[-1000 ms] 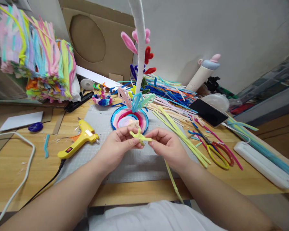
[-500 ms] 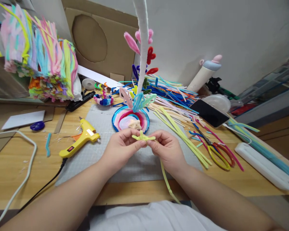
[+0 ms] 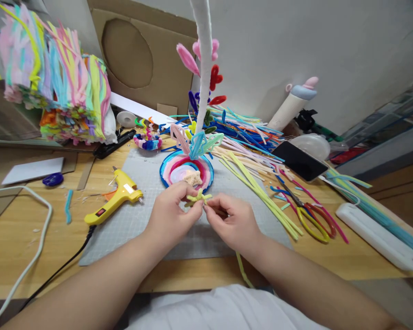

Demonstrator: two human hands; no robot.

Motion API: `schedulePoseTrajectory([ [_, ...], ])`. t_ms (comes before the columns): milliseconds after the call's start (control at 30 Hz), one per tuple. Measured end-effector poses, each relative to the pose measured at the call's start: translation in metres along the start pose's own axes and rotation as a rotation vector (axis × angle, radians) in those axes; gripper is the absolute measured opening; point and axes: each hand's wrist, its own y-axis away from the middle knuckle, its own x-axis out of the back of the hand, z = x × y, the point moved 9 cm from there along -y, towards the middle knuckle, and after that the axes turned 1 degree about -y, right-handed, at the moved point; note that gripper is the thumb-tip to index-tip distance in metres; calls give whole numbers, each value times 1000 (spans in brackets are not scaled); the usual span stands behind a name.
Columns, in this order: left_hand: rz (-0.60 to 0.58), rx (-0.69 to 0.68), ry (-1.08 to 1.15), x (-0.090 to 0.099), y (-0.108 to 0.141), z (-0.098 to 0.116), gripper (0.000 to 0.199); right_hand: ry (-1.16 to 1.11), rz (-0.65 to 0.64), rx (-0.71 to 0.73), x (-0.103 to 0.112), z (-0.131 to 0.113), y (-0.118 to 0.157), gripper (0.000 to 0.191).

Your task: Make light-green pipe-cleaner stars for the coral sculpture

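Between my hands is a small yellow-green pipe cleaner star (image 3: 198, 197). My left hand (image 3: 174, 208) pinches it between thumb and fingers. My right hand (image 3: 232, 220) is closed at the star's right side, its fingertips pinching the pipe cleaner. A long yellow-green tail (image 3: 241, 270) hangs below my right hand past the table edge. Just beyond my hands stands a round base (image 3: 165, 172) of blue, pink and white coils, with a beige star (image 3: 192, 178) lying on it. From behind it rises a white wrapped stem (image 3: 204, 78) bearing coloured flowers and leaves.
A yellow glue gun (image 3: 119, 199) lies left on the grey cutting mat (image 3: 137, 233). At right are yellow-green pipe cleaners (image 3: 261, 197), scissors (image 3: 311, 222), a phone (image 3: 299, 160) and a white power strip (image 3: 375, 238). Bundled pipe cleaners (image 3: 58, 82) stand at back left.
The star has turned and shifted slightly left in my fingers, showing more of its arms. My right hand has rolled over, and less of the hanging tail shows.
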Motion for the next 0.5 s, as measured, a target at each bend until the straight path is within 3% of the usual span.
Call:
schedulePoseTrajectory([
  [133, -99, -11, -76, -4, -3, 0, 8, 212, -98, 100, -2, -9, -1, 9],
  [233, -269, 105, -60, -14, -5, -9, 5, 242, -182, 151, -2, -13, -4, 12],
  [400, -580, 463, 362, -37, 11, -25, 12, -219, -272, -8, 3, -7, -12, 6],
  [500, -679, 564, 618, -45, 20, -21, 18, -449, -272, -37, 3, -7, -12, 2],
])
